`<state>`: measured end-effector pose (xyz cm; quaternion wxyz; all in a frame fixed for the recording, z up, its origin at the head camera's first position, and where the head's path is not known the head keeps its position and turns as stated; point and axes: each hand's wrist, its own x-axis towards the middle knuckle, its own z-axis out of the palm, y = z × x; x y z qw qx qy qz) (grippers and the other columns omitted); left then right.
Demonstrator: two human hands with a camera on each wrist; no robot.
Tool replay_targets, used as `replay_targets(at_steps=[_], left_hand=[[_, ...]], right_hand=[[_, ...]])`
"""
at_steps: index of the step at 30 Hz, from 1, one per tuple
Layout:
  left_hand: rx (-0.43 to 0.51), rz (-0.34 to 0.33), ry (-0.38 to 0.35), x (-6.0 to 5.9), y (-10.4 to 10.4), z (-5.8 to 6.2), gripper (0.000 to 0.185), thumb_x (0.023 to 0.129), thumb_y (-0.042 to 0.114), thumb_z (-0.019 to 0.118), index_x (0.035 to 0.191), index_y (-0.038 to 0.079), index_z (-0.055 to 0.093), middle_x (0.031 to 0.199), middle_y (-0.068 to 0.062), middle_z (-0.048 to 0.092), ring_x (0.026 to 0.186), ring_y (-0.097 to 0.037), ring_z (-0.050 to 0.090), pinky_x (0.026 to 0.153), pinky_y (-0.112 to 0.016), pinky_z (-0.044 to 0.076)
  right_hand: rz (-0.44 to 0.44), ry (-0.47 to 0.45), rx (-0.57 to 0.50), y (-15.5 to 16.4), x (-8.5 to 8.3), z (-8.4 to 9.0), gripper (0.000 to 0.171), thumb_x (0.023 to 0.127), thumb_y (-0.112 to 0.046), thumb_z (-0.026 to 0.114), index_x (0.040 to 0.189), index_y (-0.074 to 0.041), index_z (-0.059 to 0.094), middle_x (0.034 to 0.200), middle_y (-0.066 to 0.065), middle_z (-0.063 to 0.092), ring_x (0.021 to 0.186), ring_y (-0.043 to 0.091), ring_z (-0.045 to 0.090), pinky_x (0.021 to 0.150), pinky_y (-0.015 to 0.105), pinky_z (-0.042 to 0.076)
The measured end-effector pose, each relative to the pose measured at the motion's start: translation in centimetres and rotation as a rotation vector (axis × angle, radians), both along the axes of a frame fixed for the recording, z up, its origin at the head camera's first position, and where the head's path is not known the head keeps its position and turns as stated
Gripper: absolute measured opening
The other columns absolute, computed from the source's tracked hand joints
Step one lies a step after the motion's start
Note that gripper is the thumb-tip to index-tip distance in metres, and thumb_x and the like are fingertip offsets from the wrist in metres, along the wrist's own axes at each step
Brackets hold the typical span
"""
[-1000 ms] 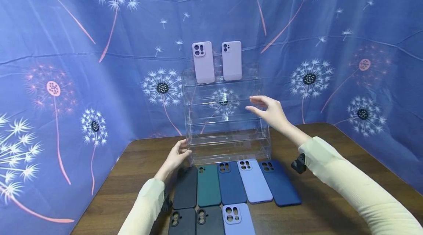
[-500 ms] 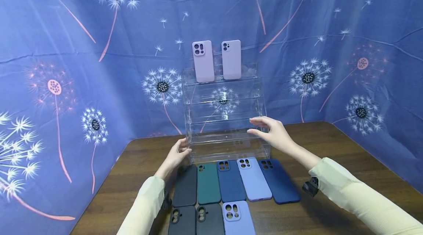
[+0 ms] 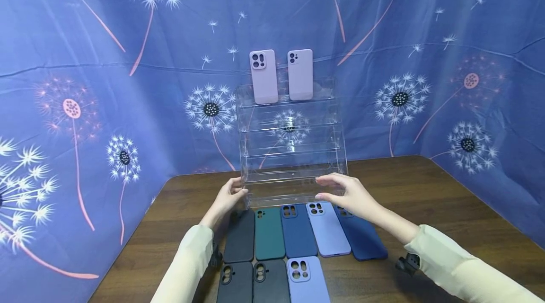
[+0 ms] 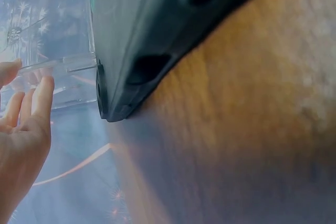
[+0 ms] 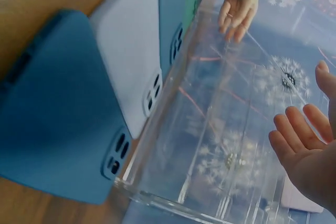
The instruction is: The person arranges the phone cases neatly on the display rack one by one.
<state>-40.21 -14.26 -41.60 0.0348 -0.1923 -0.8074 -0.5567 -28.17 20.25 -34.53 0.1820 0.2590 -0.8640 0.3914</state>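
Clear tiered display stand [image 3: 294, 151] stands on the wooden table [image 3: 426, 189], at 12 o'clock from the person, backed against the blue dandelion cloth [image 3: 85, 80]. Two pale pink phone cases [image 3: 264, 76] stand upright on its top tier, side by side.

Left hand [image 3: 229, 197]: fingers straight and relaxed, resting against the stand's lower left front corner, grasping nothing. In the left wrist view the fingers [image 4: 31, 103] lie just beside the clear edge.

Right hand [image 3: 347, 192]: released, fingers loosely extended, hovering near the stand's lower right front, above the tops of the lilac case [image 3: 328, 229] and navy case [image 3: 362, 239]. Contact with the stand cannot be told.

At 6 o'clock from the stand, cases lie flat in two rows: black [image 3: 240, 236], green [image 3: 269, 234], blue [image 3: 298, 232], lilac, navy; nearer row, two dark cases [image 3: 253, 284] and a lilac one [image 3: 307, 280].
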Motion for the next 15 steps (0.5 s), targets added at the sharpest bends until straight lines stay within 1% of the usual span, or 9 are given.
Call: replay_targets(at_steps=[2, 4, 8, 11, 15], left_hand=[[0.006, 0.016, -0.064, 0.2, 0.1, 0.3, 0.048, 0.083, 0.018, 0.060, 0.126, 0.006, 0.042, 0.117, -0.022, 0.051, 0.103, -0.028, 0.054, 0.083, -0.036, 0.048], [0.007, 0.026, -0.101, 0.6, 0.2, 0.9, 0.048, 0.083, 0.014, 0.059, 0.126, 0.004, 0.041, 0.118, -0.022, 0.051, 0.104, -0.029, 0.053, 0.084, -0.036, 0.047], [0.010, 0.015, -0.127, 1.1, 0.2, 1.8, 0.049, 0.083, 0.012, 0.059, 0.127, 0.000, 0.040, 0.119, -0.024, 0.050, 0.104, -0.030, 0.052, 0.084, -0.038, 0.047], [-0.008, 0.007, -0.119, 0.7, 0.1, 1.4, 0.051, 0.083, 0.016, 0.060, 0.128, 0.001, 0.040, 0.120, -0.023, 0.050, 0.104, -0.028, 0.053, 0.085, -0.038, 0.047], [-0.020, 0.030, -0.107, -0.1, 0.0, 0.4, 0.052, 0.082, 0.022, 0.061, 0.128, 0.005, 0.042, 0.120, -0.020, 0.051, 0.103, -0.026, 0.054, 0.085, -0.037, 0.047]], right_hand=[[0.022, -0.014, -0.002, -0.1, 0.4, -0.5, 0.038, 0.076, -0.036, 0.064, 0.112, -0.027, 0.055, 0.111, -0.006, 0.059, 0.100, 0.009, 0.056, 0.083, 0.033, 0.048], [0.035, -0.026, 0.002, -0.1, 0.8, -1.0, 0.037, 0.076, -0.036, 0.064, 0.111, -0.028, 0.056, 0.110, -0.007, 0.060, 0.100, 0.009, 0.057, 0.084, 0.032, 0.048], [0.058, -0.047, 0.027, -0.2, 1.6, -2.0, 0.036, 0.076, -0.037, 0.063, 0.111, -0.028, 0.055, 0.109, -0.011, 0.059, 0.100, 0.008, 0.057, 0.083, 0.030, 0.049], [0.081, -0.061, 0.053, -0.4, 2.3, -2.6, 0.039, 0.076, -0.039, 0.063, 0.112, -0.026, 0.055, 0.108, -0.010, 0.060, 0.099, 0.008, 0.057, 0.082, 0.029, 0.049], [0.126, -0.085, 0.102, -0.8, 3.1, -3.4, 0.042, 0.076, -0.040, 0.062, 0.113, -0.023, 0.055, 0.108, -0.004, 0.061, 0.098, 0.008, 0.057, 0.082, 0.028, 0.049]])
